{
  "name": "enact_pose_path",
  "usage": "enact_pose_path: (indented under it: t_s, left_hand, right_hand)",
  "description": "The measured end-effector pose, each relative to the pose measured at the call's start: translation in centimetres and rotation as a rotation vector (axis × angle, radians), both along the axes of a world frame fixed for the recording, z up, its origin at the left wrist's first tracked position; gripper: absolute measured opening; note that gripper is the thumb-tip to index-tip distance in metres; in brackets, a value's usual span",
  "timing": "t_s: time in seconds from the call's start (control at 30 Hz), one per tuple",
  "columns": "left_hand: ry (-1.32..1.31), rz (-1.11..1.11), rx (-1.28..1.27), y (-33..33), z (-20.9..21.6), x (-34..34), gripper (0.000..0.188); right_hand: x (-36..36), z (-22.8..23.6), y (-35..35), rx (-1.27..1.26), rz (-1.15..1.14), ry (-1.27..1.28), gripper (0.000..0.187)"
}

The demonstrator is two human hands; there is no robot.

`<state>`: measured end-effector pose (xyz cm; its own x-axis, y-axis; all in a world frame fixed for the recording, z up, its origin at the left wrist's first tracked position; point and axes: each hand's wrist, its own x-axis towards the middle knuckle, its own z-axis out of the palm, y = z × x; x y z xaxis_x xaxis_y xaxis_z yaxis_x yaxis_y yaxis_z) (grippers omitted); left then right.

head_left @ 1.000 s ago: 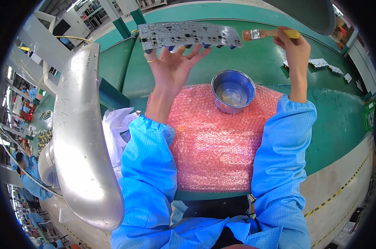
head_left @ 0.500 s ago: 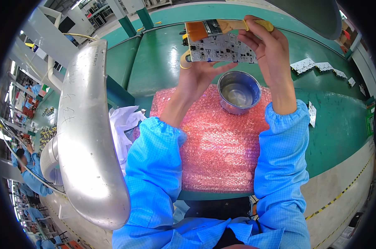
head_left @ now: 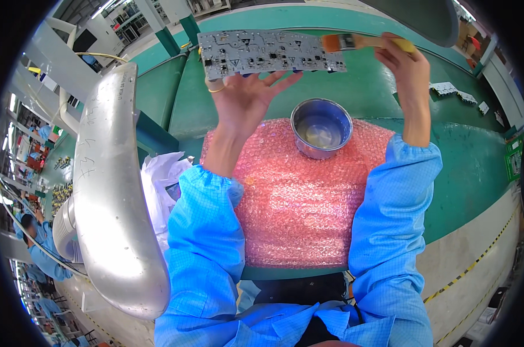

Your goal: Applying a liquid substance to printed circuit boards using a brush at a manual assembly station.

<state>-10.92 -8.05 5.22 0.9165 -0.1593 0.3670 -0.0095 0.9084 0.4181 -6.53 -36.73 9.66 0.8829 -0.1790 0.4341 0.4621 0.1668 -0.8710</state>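
Note:
My left hand holds up a long white circuit board from beneath, its component-dotted face toward me. The thumb side grips the board's left end, while other fingers spread along its lower edge. In my right hand is a flat paintbrush with orange bristles and a yellow-tipped wooden handle. Its bristles reach the board's right end; whether they press on it is hard to tell. Below, a metal cup with some liquid stands on pink bubble wrap.
A large silver fume duct rises at the left, beside crumpled white plastic. More white boards lie at the right of the green table. A dark rounded lamp-like object overhangs the far right. A person sits far left.
The brush has moved right, from the board's left end to its right end. The board has shifted left and its face now shows in full. My hands have drawn apart.

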Motion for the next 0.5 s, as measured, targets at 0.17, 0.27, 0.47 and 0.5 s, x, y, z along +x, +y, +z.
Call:
enact_pose_path:
  t_s: [0.17,0.27,0.47,0.5]
  left_hand:
    - [0.010,0.080,0.045,-0.4,0.2,0.2,0.078]
    - [0.097,0.104,-0.016,-0.4,0.3,0.2,0.081]
    - [0.045,0.255,0.049,0.0,0.6,0.2,0.080]
    - [0.045,0.259,0.049,0.1,0.7,0.3,0.080]
  right_hand:
    - [0.0,-0.5,-0.6,-0.245,-0.229,-0.114,0.019]
    - [-0.8,-0.2,0.1,-0.404,-0.255,-0.264,0.018]
    - [-2.0,0.3,0.6,-0.648,0.014,-0.202,0.019]
    - [-2.3,0.7,0.5,-0.675,0.052,-0.163,0.021]
